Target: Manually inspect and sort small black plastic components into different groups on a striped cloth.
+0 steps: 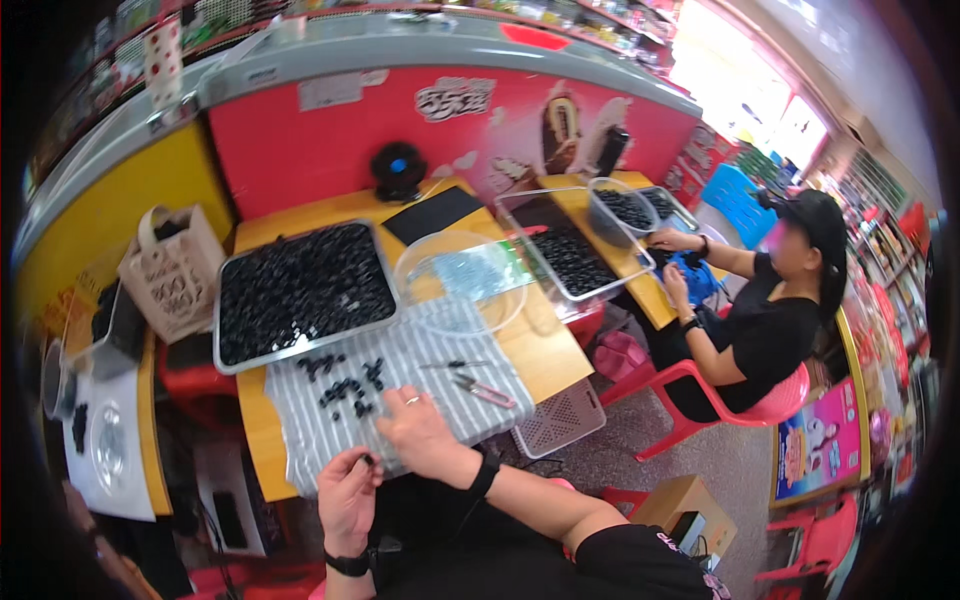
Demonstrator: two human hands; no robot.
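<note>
My left hand (347, 497) pinches a small black part (366, 461) between its fingertips at the near edge of a grey striped cloth (420, 352). My right hand (422, 428) rests on that cloth, fingers spread, with a ring on one finger. Several small black parts (345, 384) lie loose on the cloth just beyond my hands. A metal tray (298, 290) heaped with the same black parts sits behind them. Pink-handled snips (483, 389) and a thin metal tool (452, 364) lie on the cloth to the right.
A clear plastic bowl (463, 281) stands right of the tray on the wooden table (545, 355). Another person in black (770, 310) sits on a red chair at a second table with trays of black parts (572, 258). A woven bag (172, 268), small fan (398, 168), white basket (560, 420).
</note>
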